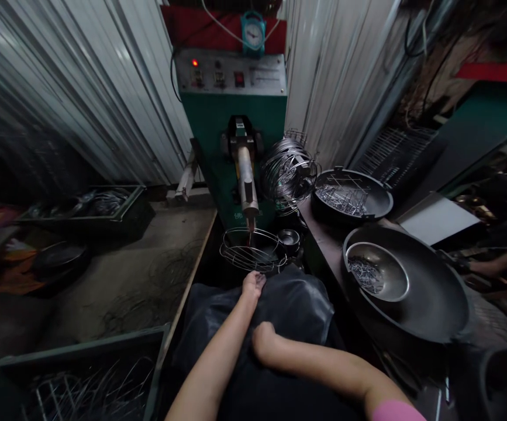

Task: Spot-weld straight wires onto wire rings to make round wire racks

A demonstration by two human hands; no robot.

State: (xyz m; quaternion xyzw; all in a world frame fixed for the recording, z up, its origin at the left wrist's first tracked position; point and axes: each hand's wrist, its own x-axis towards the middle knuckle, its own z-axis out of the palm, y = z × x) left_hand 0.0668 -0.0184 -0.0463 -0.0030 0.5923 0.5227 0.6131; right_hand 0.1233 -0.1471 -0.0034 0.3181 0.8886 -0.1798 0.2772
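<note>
A round wire rack (253, 250) sits under the rod-like head (248, 181) of a green machine (209, 117). My left hand (254, 283) is at the near rim of the rack, its fingers closed around the edge. My right hand (264, 342) is closed low over the dark apron (297, 298), just right of my left forearm; what its fingers hold, if anything, is hidden.
To the right, a large black pan (437, 292) carries a metal bowl (396, 272) of small metal pieces, with another pan (380, 202) behind. Wire rings (289, 172) hang beside the machine. A green bin (82, 345) stands at lower left. Another person's arm (501, 262) shows at far right.
</note>
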